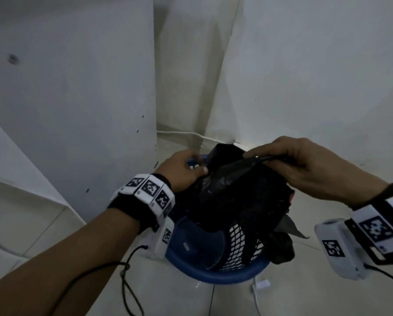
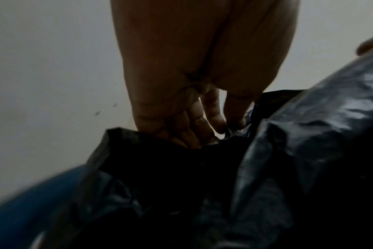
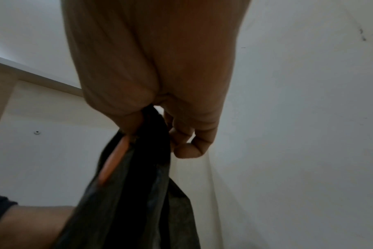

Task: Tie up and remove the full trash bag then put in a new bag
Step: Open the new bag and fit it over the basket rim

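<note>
A full black trash bag (image 1: 234,197) sits in a blue mesh bin (image 1: 216,270) on the floor. My right hand (image 1: 289,160) grips a gathered strip of the bag's top edge, pulled up and to the right; in the right wrist view the black plastic (image 3: 147,161) passes between thumb and fingers (image 3: 187,146). My left hand (image 1: 186,169) is at the bag's left rim, its fingers (image 2: 194,128) curled into the bag's edge (image 2: 160,139) and thumb pressing the plastic. An orange streak (image 3: 113,166) shows on the bag.
A white cabinet panel (image 1: 77,99) stands close on the left and white walls (image 1: 305,76) rise behind the bin. A white cable (image 1: 191,134) runs along the floor at the back. Another white cord and plug (image 1: 259,286) lie by the bin's front.
</note>
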